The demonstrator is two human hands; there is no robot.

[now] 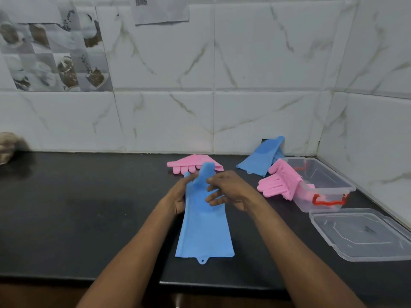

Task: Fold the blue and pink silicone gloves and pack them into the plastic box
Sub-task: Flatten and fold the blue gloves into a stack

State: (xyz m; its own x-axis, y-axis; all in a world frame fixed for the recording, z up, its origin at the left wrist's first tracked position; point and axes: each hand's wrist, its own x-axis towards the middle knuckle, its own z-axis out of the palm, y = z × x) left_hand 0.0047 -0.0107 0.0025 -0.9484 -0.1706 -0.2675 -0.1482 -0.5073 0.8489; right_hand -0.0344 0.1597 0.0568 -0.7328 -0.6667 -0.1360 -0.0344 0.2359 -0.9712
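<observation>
Two bare arms reach in from the bottom edge over the dark surface (66,218). Between them lies a blue glove (204,230), flat on the surface, with its wide cuff end closest and a small hanging tab at that edge. The left hand (179,196) holds the left side of this glove near its finger end, with its grip closed on the edge. The right hand (226,190) is at the right side of the same end, fingers bent and pinching the blue glove there. One blue finger sticks up between the two hands. Just behind the hands lies a pink glove (191,163), flat, with its fingers pointing toward the left. Farther right, a second blue glove (262,158) leans up against the white tiled wall (244,63). Beside it, a second pink glove (281,181) hangs over the near-left rim of the clear plastic box (329,181), with its fingers down on the surface and its bristly side showing. The box is open and has a red handle (329,201) on its front. Its clear lid (362,234) lies flat on the surface just in front of the box. A paper sheet (162,10) is stuck high on the wall.
</observation>
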